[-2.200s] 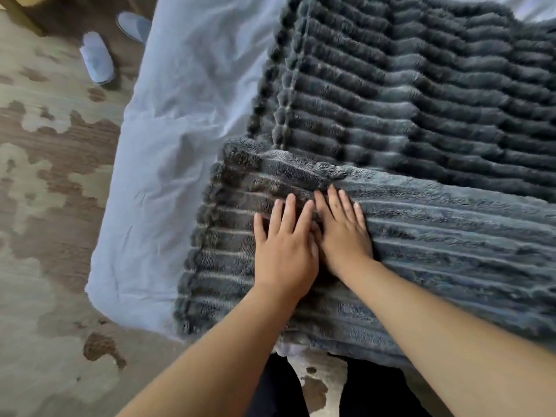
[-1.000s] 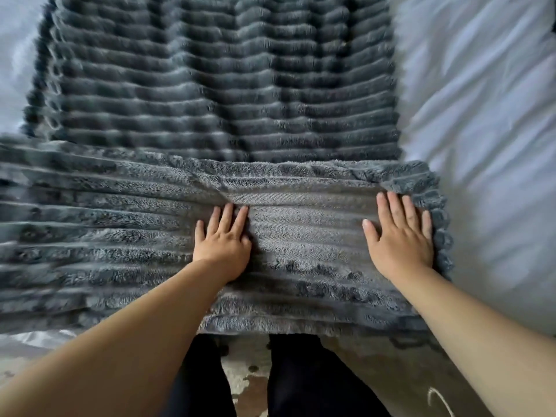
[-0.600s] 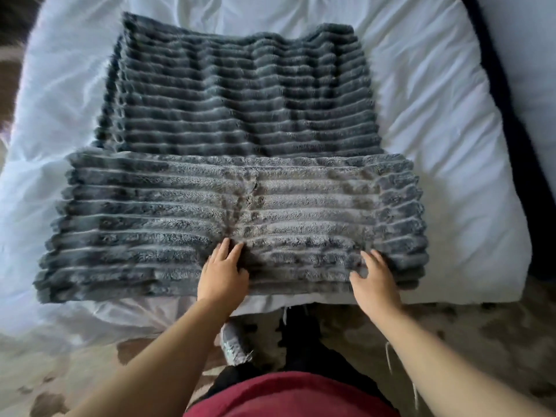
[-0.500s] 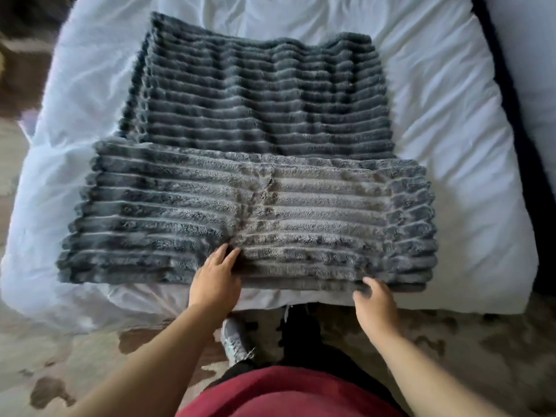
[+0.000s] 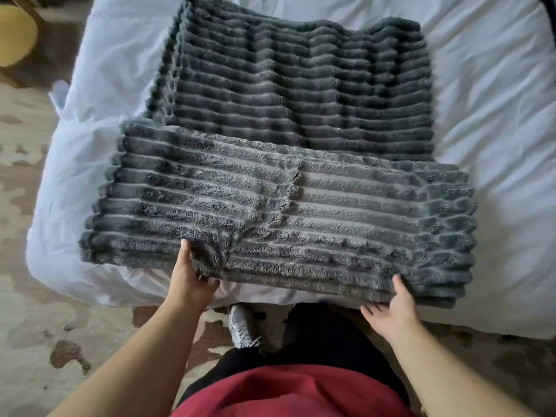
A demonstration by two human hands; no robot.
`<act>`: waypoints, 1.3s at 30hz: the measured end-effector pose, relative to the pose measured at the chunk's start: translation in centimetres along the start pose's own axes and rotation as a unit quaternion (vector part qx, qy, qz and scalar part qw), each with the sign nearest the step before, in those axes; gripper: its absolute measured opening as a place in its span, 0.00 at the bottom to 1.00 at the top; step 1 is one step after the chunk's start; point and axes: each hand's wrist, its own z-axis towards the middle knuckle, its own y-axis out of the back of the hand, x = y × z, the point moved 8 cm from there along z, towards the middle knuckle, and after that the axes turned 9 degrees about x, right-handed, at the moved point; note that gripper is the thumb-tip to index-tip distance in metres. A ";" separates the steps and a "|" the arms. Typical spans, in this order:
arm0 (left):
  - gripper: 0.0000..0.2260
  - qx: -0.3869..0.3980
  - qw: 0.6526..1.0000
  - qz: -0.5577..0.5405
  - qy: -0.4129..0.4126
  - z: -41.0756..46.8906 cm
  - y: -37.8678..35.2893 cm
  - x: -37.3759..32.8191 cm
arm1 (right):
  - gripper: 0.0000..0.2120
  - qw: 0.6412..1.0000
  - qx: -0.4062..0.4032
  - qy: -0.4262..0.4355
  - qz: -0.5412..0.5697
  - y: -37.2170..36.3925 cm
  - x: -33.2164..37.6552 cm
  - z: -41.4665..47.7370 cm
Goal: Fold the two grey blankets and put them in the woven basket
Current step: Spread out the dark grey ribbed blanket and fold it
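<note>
Two grey ribbed blankets lie on a white bed [image 5: 496,115]. The near blanket [image 5: 301,218] is folded into a wide strip across the bed's front edge. The far blanket [image 5: 294,79] lies flat behind it, its near edge tucked under the strip. My left hand [image 5: 189,281] grips the near blanket's front edge left of centre, thumb on top and fingers curled underneath. My right hand [image 5: 394,308] is at the front edge further right, thumb against the pile and fingers spread just below the edge. No woven basket is in view.
The bed's left edge and front corner drop to a patterned beige and brown carpet [image 5: 36,326]. A yellow rounded object [image 5: 15,34] sits on the floor at the upper left. My shoe [image 5: 240,326] stands against the bed front.
Both hands slid from pressing flat on top of the near blanket back to its front edge. The left hand has taken hold of that edge. The view pulled back from the bed.
</note>
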 end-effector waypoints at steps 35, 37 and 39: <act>0.12 0.011 0.990 -0.012 -0.141 -14.5 0.7 -6.5 | 0.06 0.946 0.114 0.227 0.204 1.6 3.2 -14.4; 0.19 -0.027 0.990 -0.021 -0.139 -14.4 2.3 -6.1 | 0.04 0.948 0.088 0.214 0.217 2.9 1.6 -13.9; 0.20 -0.053 0.987 -0.028 -0.152 -14.1 2.9 -6.1 | 0.05 0.953 0.077 0.198 0.218 3.3 0.9 -13.6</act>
